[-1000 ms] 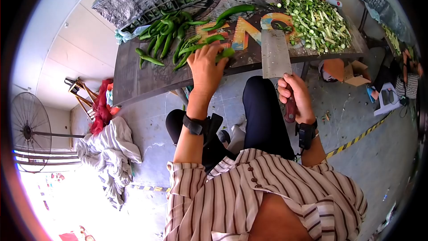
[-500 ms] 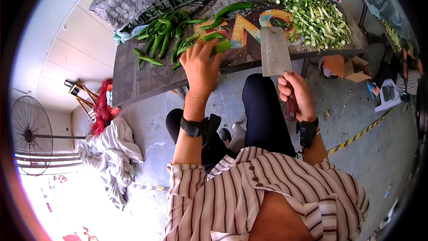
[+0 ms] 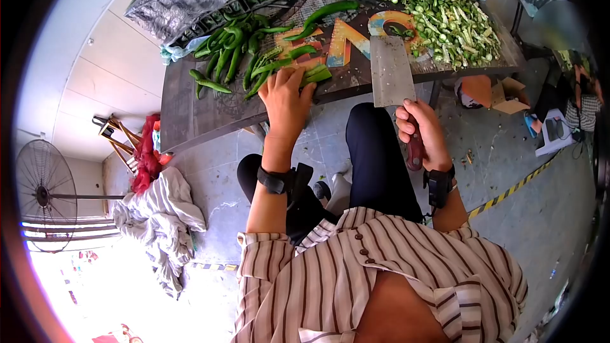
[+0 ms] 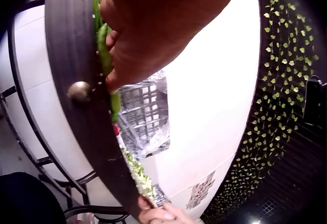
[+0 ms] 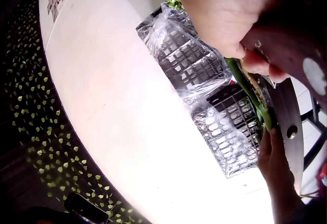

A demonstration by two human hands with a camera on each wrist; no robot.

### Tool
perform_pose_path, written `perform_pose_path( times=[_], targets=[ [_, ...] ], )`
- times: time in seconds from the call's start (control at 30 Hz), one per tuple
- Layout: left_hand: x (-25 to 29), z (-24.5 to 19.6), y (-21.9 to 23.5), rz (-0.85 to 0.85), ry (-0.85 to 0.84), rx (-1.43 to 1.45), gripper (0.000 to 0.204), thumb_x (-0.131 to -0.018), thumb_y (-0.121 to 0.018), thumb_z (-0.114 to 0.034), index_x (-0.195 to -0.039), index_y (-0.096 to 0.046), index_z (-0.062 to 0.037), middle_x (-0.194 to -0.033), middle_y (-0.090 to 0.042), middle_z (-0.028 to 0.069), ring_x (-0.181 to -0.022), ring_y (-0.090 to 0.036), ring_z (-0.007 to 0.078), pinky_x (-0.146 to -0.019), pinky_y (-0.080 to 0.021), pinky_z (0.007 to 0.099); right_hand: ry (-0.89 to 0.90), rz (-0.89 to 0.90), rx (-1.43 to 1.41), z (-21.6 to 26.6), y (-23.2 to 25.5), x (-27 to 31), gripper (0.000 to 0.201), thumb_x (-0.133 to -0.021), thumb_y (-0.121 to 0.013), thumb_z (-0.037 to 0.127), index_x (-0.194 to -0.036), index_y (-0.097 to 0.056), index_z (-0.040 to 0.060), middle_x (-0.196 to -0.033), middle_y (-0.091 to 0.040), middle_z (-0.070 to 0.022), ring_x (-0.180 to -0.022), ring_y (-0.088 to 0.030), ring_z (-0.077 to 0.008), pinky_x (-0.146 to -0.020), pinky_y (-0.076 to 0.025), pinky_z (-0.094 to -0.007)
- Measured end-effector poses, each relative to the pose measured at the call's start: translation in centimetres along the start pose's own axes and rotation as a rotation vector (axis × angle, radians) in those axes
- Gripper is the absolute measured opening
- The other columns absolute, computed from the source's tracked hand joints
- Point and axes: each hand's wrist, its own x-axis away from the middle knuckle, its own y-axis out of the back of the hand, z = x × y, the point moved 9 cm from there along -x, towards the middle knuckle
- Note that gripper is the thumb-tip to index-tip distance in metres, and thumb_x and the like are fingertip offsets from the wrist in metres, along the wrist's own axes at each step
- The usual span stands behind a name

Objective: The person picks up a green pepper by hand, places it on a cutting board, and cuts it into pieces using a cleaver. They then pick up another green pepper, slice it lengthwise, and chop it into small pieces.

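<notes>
Through my feed, the left hand [image 3: 286, 101] grips green peppers [image 3: 317, 75] lengthwise toward, but apart from, the cleaver [image 3: 393, 73] the right hand [image 3: 426, 134] grasps.

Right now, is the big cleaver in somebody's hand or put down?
In hand: the person's right hand grips the reddish handle of the cleaver. Whether its blade touches the table, I cannot tell.
</notes>
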Motion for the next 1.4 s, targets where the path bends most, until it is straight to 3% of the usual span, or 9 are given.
perform_pose_path(
  times=[0.1,0.2,0.4,0.6,0.8,0.87,1.03,1.33,1.4],
  targets=[
    [0.7,0.4,-0.8,0.045,0.062,0.062,0.027,-0.08,-0.071,-0.02,-0.105,-0.07,-0.0113,-0.102,-0.063,0.0042,-0.098,-0.057,0.0261,-0.09,-0.036,0.0382,-0.006,-0.045,0.023,0.1,0.1,0.3,0.016,-0.099,-0.05,0.023,-0.1,-0.048,0.0074,-0.08,-0.046,0.0042,-0.058,-0.041,-0.0019,-0.05,-0.037,-0.0203],
    [-0.1,0.4,-0.2,0.067,0.089,0.062,0.027,-0.08,-0.07,-0.02,-0.105,-0.069,-0.0112,-0.103,-0.063,0.005,-0.099,-0.056,0.0265,-0.09,-0.037,0.0382,0.006,-0.001,0.011,0.1,0.1,-0.1,0.017,-0.098,-0.051,0.023,-0.103,-0.048,0.0074,-0.08,-0.047,0.0025,-0.059,-0.045,-0.0039,-0.051,-0.041,-0.0223],
    [-0.7,-0.4,2.3,-0.121,0.025,0.062,0.025,-0.079,-0.071,-0.018,-0.103,-0.069,-0.0104,-0.098,-0.063,0.005,-0.095,-0.056,0.0264,-0.089,-0.037,0.039,-0.001,-0.014,0.001,-0.1,0.1,0.0,0.017,-0.098,-0.051,0.023,-0.103,-0.048,0.007,-0.08,-0.047,0.0022,-0.059,-0.045,-0.004,-0.051,-0.041,-0.0224],
    [0.9,0.4,0.2,0.012,0.066,0.041,0.025,-0.078,-0.072,-0.017,-0.102,-0.069,-0.0104,-0.098,-0.063,0.0044,-0.095,-0.057,0.0263,-0.089,-0.037,0.0386,-0.002,-0.033,0.02,-0.2,0.3,0.2,0.018,-0.098,-0.051,0.023,-0.104,-0.048,0.0068,-0.08,-0.047,0.0024,-0.059,-0.045,-0.004,-0.051,-0.041,-0.0222],
    [-0.7,-0.4,3.2,-0.139,0.051,0.078,0.024,-0.077,-0.072,-0.017,-0.1,-0.069,-0.0102,-0.097,-0.063,0.0041,-0.096,-0.057,0.0263,-0.09,-0.036,0.0383,-0.018,-0.026,0.012,-0.3,-0.1,0.1,0.015,-0.099,-0.05,0.023,-0.102,-0.048,0.0083,-0.081,-0.046,0.004,-0.059,-0.041,-0.0024,-0.05,-0.037,-0.0202],
    [0.1,0.0,1.2,-0.017,0.01,-0.006,0.022,-0.078,-0.072,-0.018,-0.099,-0.07,-0.0099,-0.097,-0.063,0.0041,-0.097,-0.056,0.0262,-0.09,-0.036,0.0388,-0.014,-0.034,0.022,-0.2,-0.1,0.2,0.015,-0.099,-0.051,0.023,-0.101,-0.048,0.0085,-0.08,-0.046,0.0041,-0.059,-0.041,-0.0024,-0.05,-0.037,-0.0201],
    [1.3,0.5,0.2,0.001,0.057,0.033,0.023,-0.079,-0.072,-0.018,-0.1,-0.07,-0.0097,-0.098,-0.063,0.0045,-0.097,-0.056,0.0259,-0.091,-0.036,0.0394,-0.017,-0.051,0.018,-0.4,0.2,0.4,0.015,-0.098,-0.051,0.023,-0.099,-0.048,0.009,-0.08,-0.046,0.0044,-0.059,-0.041,-0.0022,-0.05,-0.036,-0.02],
    [-0.5,-0.9,4.2,-0.212,0.045,0.105,0.023,-0.078,-0.073,-0.018,-0.099,-0.07,-0.0091,-0.097,-0.063,0.0046,-0.095,-0.057,0.0257,-0.09,-0.037,0.0387,-0.01,-0.029,0.022,-0.4,-0.1,0.3,0.014,-0.099,-0.05,0.023,-0.098,-0.047,0.0098,-0.08,-0.046,0.0045,-0.058,-0.041,-0.0022,-0.05,-0.037,-0.02],
    [0.8,0.0,0.6,0.048,0.033,0.014,0.024,-0.077,-0.073,-0.016,-0.099,-0.07,-0.009,-0.097,-0.063,0.0049,-0.095,-0.057,0.0257,-0.09,-0.037,0.0382,-0.007,-0.027,0.022,-0.3,-0.2,0.4,0.014,-0.099,-0.05,0.023,-0.098,-0.047,0.0098,-0.08,-0.046,0.0044,-0.058,-0.041,-0.0021,-0.05,-0.037,-0.02]
  ],
)
